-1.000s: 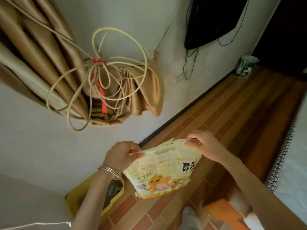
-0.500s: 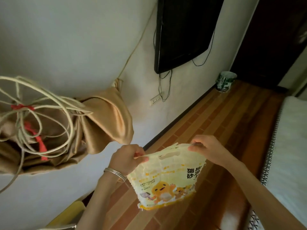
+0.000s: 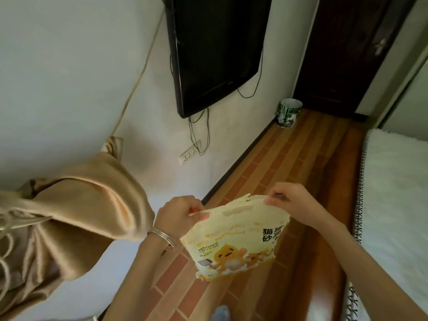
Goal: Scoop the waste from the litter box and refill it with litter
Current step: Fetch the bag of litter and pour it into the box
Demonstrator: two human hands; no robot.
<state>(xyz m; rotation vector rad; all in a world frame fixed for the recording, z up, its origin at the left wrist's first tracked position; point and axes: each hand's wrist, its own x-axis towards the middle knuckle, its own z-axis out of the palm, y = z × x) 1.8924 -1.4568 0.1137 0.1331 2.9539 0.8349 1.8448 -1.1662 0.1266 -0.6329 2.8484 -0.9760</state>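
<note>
Most of the room on show is white wall (image 3: 69, 77), carrying a black television (image 3: 215, 49) above a power strip (image 3: 190, 152). A floor (image 3: 301, 158) of reddish wood-look strips runs along the wall to a dark door (image 3: 347, 54). A white bed (image 3: 398, 193) borders it on the right, and a bunched tan curtain (image 3: 81, 205) hangs at the left. A green and white bucket (image 3: 288, 113) stands on the floor near the door. The litter box is not in sight.

The litter bag (image 3: 234, 242), pale yellow with a cartoon print, hangs in the air over the floor, in front of the person, between both hands. Its belly is round and low; its top is flat and ragged, with a handle slot cut below the edge. Judgement: the grains are dense and sit at the bottom; the film is thin, soft and probably slick, so it will sag and swing when tipped. Best hold is the top band beside the slot, with one hand moved under the base for pouring. The ragged edge could tear further under load.

The left hand (image 3: 178, 216) pinches the top left edge between thumb and curled fingers. The right hand (image 3: 294, 202) pinches the top right corner likewise. Judgement: the mouth is being opened; refilling has not begun. Silver bangles (image 3: 163, 236) circle the left wrist.
</note>
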